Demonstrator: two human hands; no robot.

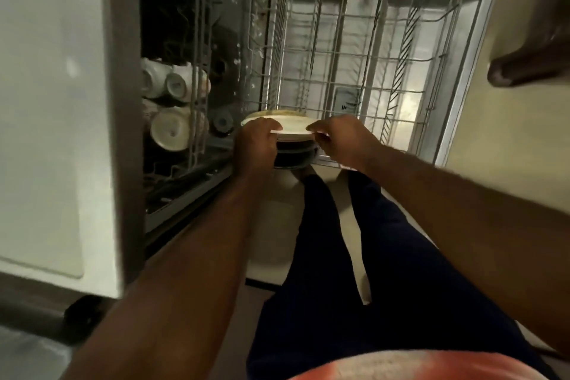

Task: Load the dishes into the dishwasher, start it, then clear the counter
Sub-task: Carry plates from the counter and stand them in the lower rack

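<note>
A stack of dishes hangs over the near edge of the pulled-out lower rack [354, 49]. On top lies a white plate [293, 125]; under it sit dark plates [294, 153]. My left hand [256, 142] grips the stack's left side, thumb on the white plate's rim. My right hand [339, 140] pinches the white plate's right rim. The wire rack in front holds no dishes that I can see. White cups and mugs [171, 93] sit bottoms-out in the upper rack on the left.
The dishwasher door [462, 71] lies open under the rack. A white cabinet front [55, 102] stands at the left. Another person's dark foot [533, 56] rests on the floor at the right. My legs in dark trousers are below the stack.
</note>
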